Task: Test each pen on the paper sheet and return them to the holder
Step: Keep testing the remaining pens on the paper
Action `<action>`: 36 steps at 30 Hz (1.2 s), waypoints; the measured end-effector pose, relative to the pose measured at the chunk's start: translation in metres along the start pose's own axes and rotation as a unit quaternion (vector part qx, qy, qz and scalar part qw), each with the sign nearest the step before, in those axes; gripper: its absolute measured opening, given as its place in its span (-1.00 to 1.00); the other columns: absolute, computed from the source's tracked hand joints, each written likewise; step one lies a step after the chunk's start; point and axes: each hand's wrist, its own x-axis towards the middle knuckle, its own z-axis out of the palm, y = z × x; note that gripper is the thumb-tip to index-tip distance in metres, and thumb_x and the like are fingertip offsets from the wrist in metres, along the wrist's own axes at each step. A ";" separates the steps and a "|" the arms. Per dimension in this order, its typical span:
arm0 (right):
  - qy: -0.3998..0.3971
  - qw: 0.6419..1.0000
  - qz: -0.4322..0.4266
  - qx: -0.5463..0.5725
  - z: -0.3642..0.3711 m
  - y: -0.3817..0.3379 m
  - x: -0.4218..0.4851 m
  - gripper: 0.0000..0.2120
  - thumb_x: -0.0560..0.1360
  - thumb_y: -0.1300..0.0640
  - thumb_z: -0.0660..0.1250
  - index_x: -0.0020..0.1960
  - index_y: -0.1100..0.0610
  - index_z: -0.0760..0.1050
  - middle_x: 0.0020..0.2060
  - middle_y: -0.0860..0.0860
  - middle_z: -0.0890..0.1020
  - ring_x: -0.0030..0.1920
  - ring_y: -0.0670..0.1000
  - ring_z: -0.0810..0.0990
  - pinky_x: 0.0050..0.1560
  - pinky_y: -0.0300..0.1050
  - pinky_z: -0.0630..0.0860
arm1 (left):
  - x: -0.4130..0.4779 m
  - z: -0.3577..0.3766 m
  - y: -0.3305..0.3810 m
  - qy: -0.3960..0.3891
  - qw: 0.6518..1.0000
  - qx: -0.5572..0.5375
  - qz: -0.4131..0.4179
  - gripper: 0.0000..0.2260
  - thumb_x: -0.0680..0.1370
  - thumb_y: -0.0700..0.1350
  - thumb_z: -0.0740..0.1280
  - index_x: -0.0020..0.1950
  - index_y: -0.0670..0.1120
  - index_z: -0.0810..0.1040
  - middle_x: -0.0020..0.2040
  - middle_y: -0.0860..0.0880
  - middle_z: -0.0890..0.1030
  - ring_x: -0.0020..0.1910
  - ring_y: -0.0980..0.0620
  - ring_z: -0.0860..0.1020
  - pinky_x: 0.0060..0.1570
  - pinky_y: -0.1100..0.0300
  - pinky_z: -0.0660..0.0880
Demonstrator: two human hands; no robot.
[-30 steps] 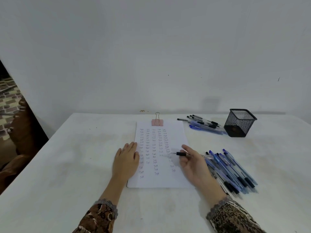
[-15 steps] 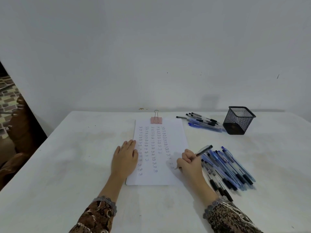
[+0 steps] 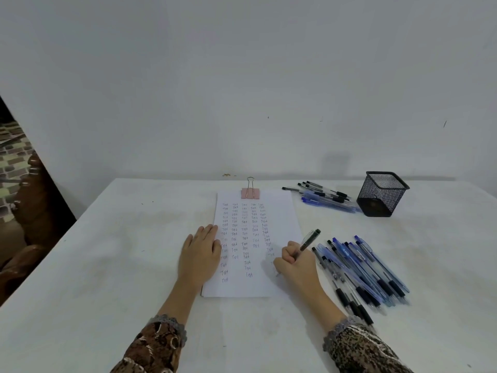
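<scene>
The left hand [image 3: 200, 254] is lying flat across the left edge of the paper sheet [image 3: 279, 211], fingers [image 3: 211, 230] straight and together, evidently pinning it so that it is not sliding under the strokes. A pink binder clip [image 3: 250, 193] is gripping the sheet's far edge. The sheet is lying mid-desk [image 3: 107, 251], carrying columns of small test marks.

At its right margin the right hand [image 3: 295, 265] is curling its fingers [image 3: 289, 251] round a dark-ended pen [image 3: 309, 239], tip down toward the paper and barrel leaning to the far right. This is a writing grip, so a test is judged to be under way.

Just right of that hand a large pile of pens [image 3: 360, 270] is lying loose, with nothing telling whether they are tested. At the far right a smaller group of pens [image 3: 325, 197] is lying beside the black mesh holder [image 3: 382, 193]. Whether any pen is inside it cannot be told.
</scene>
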 end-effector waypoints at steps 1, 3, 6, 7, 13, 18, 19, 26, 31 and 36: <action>0.000 1.000 0.001 -0.006 0.000 0.001 0.001 -0.67 0.16 0.34 0.17 -0.53 0.02 0.08 -0.51 -0.14 0.21 -0.40 -0.06 0.15 -0.31 -0.21 0.16 | 0.000 0.000 0.000 -0.001 1.000 -0.001 0.000 -0.59 0.63 -0.10 0.00 0.50 -0.06 0.16 0.51 0.03 0.17 0.50 0.09 0.06 0.46 0.14 -0.06; -0.015 1.000 0.005 -0.013 0.000 -0.002 0.001 -0.67 0.15 0.35 0.18 -0.54 0.03 0.09 -0.50 -0.14 0.20 -0.40 -0.05 0.15 -0.35 -0.22 0.17 | 0.000 0.000 -0.001 -0.003 1.000 0.000 0.001 -0.59 0.63 -0.08 -0.01 0.50 -0.06 0.16 0.51 0.03 0.18 0.50 0.09 0.07 0.46 0.14 -0.05; 0.002 1.000 0.010 0.002 0.000 -0.002 0.001 -0.55 0.24 0.48 0.18 -0.51 0.01 0.08 -0.49 -0.15 0.19 -0.43 -0.08 0.14 -0.31 -0.24 0.19 | 0.000 0.001 -0.002 -0.006 1.000 0.007 0.002 -0.52 0.58 0.00 -0.11 0.49 -0.06 0.17 0.50 0.03 0.19 0.50 0.08 0.08 0.45 0.13 -0.03; 0.017 1.000 0.009 0.008 0.000 -0.001 0.000 -0.54 0.26 0.50 0.17 -0.50 0.01 0.08 -0.49 -0.15 0.19 -0.44 -0.09 0.13 -0.29 -0.23 0.17 | 0.000 0.001 -0.002 -0.007 1.000 0.008 0.002 -0.52 0.58 0.00 -0.11 0.49 -0.06 0.17 0.50 0.03 0.19 0.50 0.08 0.08 0.45 0.14 -0.03; 0.016 1.000 -0.009 -0.025 0.000 -0.004 0.002 -0.54 0.27 0.50 0.18 -0.49 0.02 0.09 -0.54 -0.16 0.18 -0.43 -0.13 0.15 -0.19 -0.30 0.27 | 0.001 0.001 -0.002 0.000 1.000 0.001 0.003 -0.59 0.63 -0.10 0.01 0.49 -0.05 0.17 0.50 0.03 0.18 0.50 0.08 0.07 0.45 0.13 -0.04; 0.030 0.999 -0.028 -0.032 -0.001 -0.007 0.000 -0.54 0.29 0.56 0.14 -0.47 0.07 0.08 -0.55 -0.17 0.13 -0.47 -0.16 0.17 -0.13 -0.63 0.26 | 0.000 0.001 -0.001 -0.001 1.000 0.004 0.003 -0.59 0.63 -0.10 0.00 0.50 -0.05 0.16 0.51 0.03 0.18 0.50 0.08 0.07 0.46 0.13 -0.04; 0.029 0.999 -0.028 -0.032 -0.001 -0.007 0.000 -0.54 0.30 0.55 0.14 -0.47 0.06 0.07 -0.55 -0.17 0.13 -0.45 -0.16 0.16 -0.14 -0.60 0.26 | 0.001 0.001 -0.001 0.001 1.000 0.004 0.003 -0.59 0.63 -0.10 0.00 0.49 -0.06 0.16 0.51 0.03 0.18 0.50 0.08 0.07 0.46 0.13 -0.04; 0.044 0.999 -0.024 -0.021 -0.001 -0.008 -0.001 -0.58 0.29 0.52 0.16 -0.46 0.07 0.10 -0.47 -0.03 0.17 -0.44 -0.14 0.16 -0.16 -0.30 0.27 | 0.001 0.002 -0.003 0.000 1.000 0.006 -0.001 -0.59 0.63 -0.09 0.00 0.50 -0.05 0.15 0.51 0.04 0.18 0.50 0.08 0.07 0.46 0.14 -0.04; 0.034 0.999 -0.003 -0.029 -0.001 -0.004 0.002 -0.55 0.25 0.46 0.17 -0.50 0.00 0.07 -0.49 -0.10 0.18 -0.42 -0.09 0.12 -0.09 -0.25 0.32 | 0.001 0.002 -0.002 -0.005 1.000 0.011 0.001 -0.58 0.63 -0.09 -0.01 0.50 -0.05 0.14 0.51 0.04 0.16 0.50 0.08 0.06 0.46 0.13 -0.05; 0.014 1.000 -0.018 -0.021 -0.003 0.001 0.003 -0.51 0.27 0.50 0.17 -0.53 0.00 0.08 -0.46 -0.11 0.18 -0.44 -0.14 0.14 -0.16 -0.26 0.23 | 0.001 0.002 -0.002 -0.003 1.000 0.005 0.002 -0.58 0.63 -0.09 0.00 0.50 -0.05 0.15 0.51 0.04 0.18 0.50 0.08 0.08 0.46 0.13 -0.05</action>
